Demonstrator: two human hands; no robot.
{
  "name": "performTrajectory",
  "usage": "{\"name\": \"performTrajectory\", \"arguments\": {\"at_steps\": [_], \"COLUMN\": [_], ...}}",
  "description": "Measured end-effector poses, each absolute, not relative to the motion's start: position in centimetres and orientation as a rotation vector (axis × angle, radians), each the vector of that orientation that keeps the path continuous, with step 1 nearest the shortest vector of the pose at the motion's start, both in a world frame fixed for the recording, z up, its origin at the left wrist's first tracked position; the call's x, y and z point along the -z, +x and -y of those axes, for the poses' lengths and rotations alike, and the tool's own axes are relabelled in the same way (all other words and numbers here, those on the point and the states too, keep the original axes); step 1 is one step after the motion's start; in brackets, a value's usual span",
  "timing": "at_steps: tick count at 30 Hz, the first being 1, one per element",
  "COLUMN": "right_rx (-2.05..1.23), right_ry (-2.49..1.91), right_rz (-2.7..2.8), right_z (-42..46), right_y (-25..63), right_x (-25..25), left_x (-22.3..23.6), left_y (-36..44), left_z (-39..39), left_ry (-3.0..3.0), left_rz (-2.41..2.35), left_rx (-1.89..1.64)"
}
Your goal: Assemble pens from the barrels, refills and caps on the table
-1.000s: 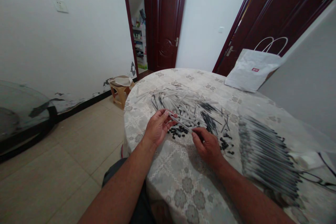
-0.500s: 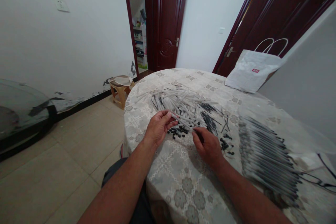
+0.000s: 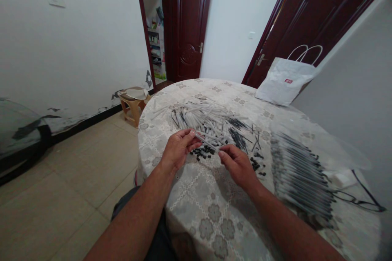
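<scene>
A thin, translucent whitish pen barrel point(image 3: 207, 141) slants between my two hands above the near side of the heap. My left hand point(image 3: 178, 147) pinches its far-left end between thumb and fingers. At the lower right end, my right hand point(image 3: 237, 163) has thumb and forefinger closed on the barrel; anything small inside that grip is hidden. Just beyond lies a loose heap of similar whitish barrels point(image 3: 196, 116). Black thin rods point(image 3: 238, 139) lie right of the heap. Small black caps point(image 3: 202, 153) are scattered under the held barrel, and small black pieces point(image 3: 257, 163) lie beside my right hand.
A dense row of grey, black-ended pens point(image 3: 301, 171) lies on the right of the round table's patterned cloth point(image 3: 214, 216). Eyeglasses point(image 3: 357, 200) rest beyond it. A white paper bag point(image 3: 284, 81) stands at the back right. Left of the table is a stool point(image 3: 132, 108).
The view has turned slightly right, so everything sits further left. My right-hand fingers have shifted and closed round the barrel's end; my left hand keeps its pinch.
</scene>
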State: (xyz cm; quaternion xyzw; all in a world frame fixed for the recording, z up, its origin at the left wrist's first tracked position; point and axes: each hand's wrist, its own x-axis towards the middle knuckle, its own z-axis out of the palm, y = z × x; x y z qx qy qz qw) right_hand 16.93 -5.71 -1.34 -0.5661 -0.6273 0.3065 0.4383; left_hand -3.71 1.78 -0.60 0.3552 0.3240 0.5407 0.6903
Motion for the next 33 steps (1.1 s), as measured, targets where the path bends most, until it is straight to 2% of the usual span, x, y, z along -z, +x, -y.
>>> {"name": "performTrajectory", "arguments": {"at_steps": [3, 6, 8, 10, 15, 20, 23, 28, 33], "right_rx": [-1.205, -1.397, -1.403, -1.243, -0.537, -0.206, -0.045, 0.272, 0.274], "right_ry": [-1.313, -1.275, -1.315, -1.355, -1.414, -1.496, -1.598, -2.032, -2.432], "right_rz": [1.187, 1.011, 1.109, 1.345, 1.93, 2.226, 2.22, 1.961, 1.865], "right_z": [5.3, 4.8, 4.6, 4.7, 5.8, 7.1, 8.0, 9.2, 9.6], "right_y": [16.6, 16.5, 16.5, 16.6, 17.1, 20.5, 25.1, 35.3, 41.8], "right_x": [1.2, 1.1, 0.7, 0.1, -2.3, -4.6, -5.4, -5.1, -3.1], "left_x": [0.5, 0.4, 0.4, 0.2, 0.0, 0.3, 0.2, -0.9, -1.8], "left_y": [-3.8, -3.9, -3.8, -3.5, -2.7, -2.9, -3.3, -4.1, -4.7], "left_z": [-1.7, -2.1, -2.4, -2.3, -1.1, -0.8, -1.0, -1.4, -1.4], "left_ry": [0.839, 0.862, 0.89, 0.917, 1.118, 1.296, 1.31, 1.34, 1.394], "left_rz": [-0.747, -0.798, -0.8, -0.802, -0.791, -0.866, -0.922, -1.138, -1.247], "left_rx": [-1.178, -1.196, -1.193, -1.201, -1.061, -0.896, -0.931, -1.079, -1.101]}}
